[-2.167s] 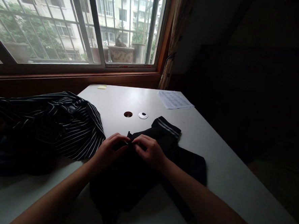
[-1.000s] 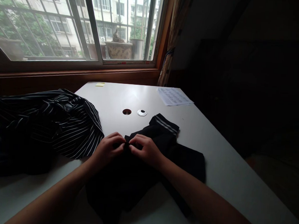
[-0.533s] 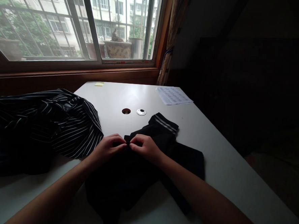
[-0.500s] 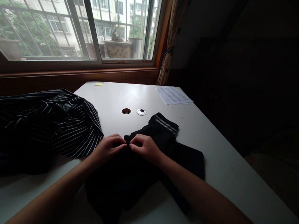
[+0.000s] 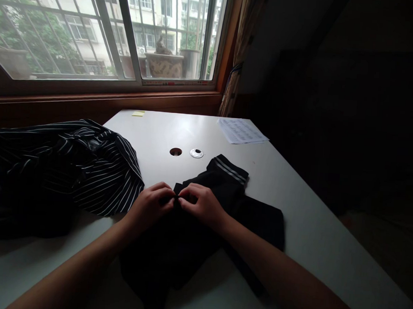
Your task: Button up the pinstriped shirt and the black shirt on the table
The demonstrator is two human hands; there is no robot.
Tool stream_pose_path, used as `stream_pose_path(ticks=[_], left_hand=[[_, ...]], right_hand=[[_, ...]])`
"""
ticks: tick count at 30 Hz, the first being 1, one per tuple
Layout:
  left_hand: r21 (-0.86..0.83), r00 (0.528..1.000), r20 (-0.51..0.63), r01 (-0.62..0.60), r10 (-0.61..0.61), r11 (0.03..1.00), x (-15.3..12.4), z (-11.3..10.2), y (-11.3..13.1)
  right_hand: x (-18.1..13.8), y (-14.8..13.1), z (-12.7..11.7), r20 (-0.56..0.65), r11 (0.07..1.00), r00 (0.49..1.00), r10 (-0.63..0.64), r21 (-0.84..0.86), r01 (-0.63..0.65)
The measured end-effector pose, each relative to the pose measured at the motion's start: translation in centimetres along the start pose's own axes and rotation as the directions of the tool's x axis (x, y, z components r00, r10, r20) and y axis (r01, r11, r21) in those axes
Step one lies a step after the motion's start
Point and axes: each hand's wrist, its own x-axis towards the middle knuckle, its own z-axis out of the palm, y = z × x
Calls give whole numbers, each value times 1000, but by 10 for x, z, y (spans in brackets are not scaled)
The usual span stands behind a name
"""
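At the near middle of the white surface [image 5: 294, 211] lies a black knit garment with a grey-striped cuff [image 5: 201, 238]. The left hand [image 5: 150, 206] and right hand [image 5: 203, 204] meet at its far edge, fingers pinching the fabric. Small, steady pinches probably suit this; a striped black cloth [image 5: 69, 169] lies left.

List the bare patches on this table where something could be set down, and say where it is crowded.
Bare: the white table right of the black garment, and the far stretch between the cable hole, yellow note and paper sheet. Crowded: the left, under the striped garment, and the near middle, where left hand and right hand pinch the black garment.
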Motion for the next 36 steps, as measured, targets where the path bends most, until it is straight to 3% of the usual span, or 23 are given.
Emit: stream_pose_path(ticks=[11,20,26,32,36], left_hand=[[18,1000,6,-16,16,1000,-2,4,-1],[-207,992,74,112,-99,972,5,-1,4],[-277,981,129,177,-147,944,6,-4,1],[-180,953,98,301,-288,936,5,-8,4],[-238,914,236,384,-331,892,4,-14,5]], right_hand=[[0,-2,1,-12,999,999,35,35,-35],[5,8,-6,123,919,965,233,298,-260],[5,10,-7,161,872,946,280,369,-321],[4,5,-6,38,909,971,235,345,-233],[2,1,-5,-114,963,985,130,252,-98]])
